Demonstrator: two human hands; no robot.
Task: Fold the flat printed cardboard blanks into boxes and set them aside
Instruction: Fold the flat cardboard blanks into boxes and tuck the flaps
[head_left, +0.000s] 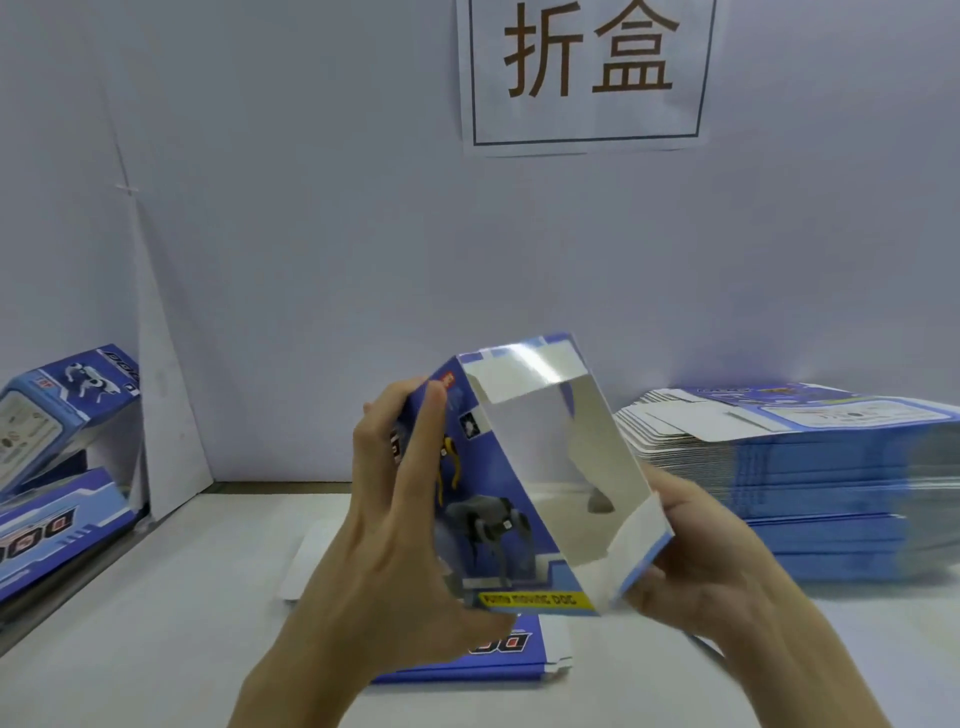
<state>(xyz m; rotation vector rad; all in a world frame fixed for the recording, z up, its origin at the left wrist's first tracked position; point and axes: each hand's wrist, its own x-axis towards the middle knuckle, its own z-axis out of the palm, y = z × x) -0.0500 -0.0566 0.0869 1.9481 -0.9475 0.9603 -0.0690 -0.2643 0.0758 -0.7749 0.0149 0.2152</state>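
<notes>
The left hand (395, 525) grasps the box (498, 499) by its printed face, the right hand (691, 561) its lower corner, over the worktop's (156, 649) near edge. Square the creases before closing the ends.

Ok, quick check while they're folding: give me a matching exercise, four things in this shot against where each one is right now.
Things:
1. half-folded box
2. stack of flat blanks
3. finished boxes
4. paper sign

Places:
a. high up, centre
b. at the far left edge
c. piled at the right
d. held between the left hand and the right hand

Pairs: 1-d, 2-c, 3-b, 4-a
</notes>
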